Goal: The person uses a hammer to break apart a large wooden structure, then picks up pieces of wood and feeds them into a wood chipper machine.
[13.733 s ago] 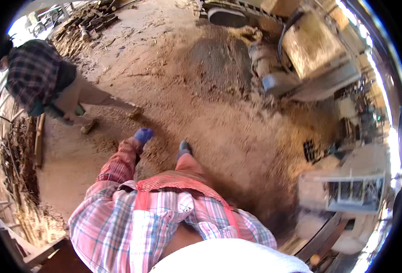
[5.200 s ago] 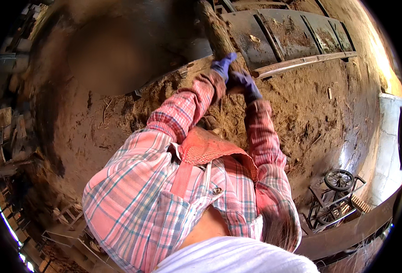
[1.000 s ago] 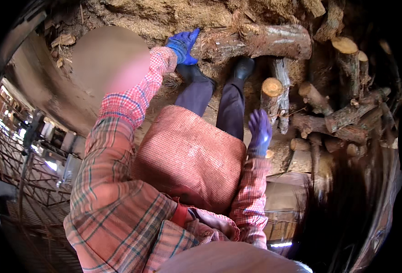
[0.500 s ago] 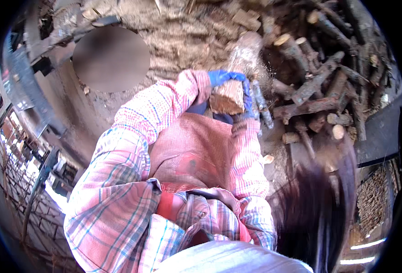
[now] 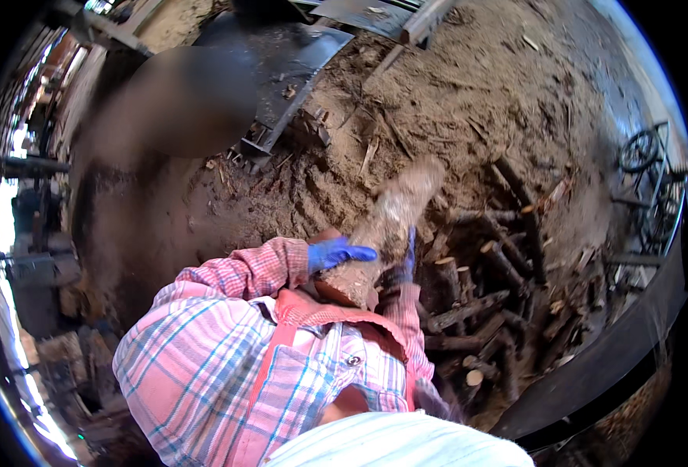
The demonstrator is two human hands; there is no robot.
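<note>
Littered brown ground [image 5: 476, 101] bears piled branches [image 5: 468, 311], the left grip [image 5: 337, 255] and right grip [image 5: 408, 261] clasping a log [image 5: 397, 208].

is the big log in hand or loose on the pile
In hand: the left hand lies over the log near its close end; the right hand flanks its other side.
</note>
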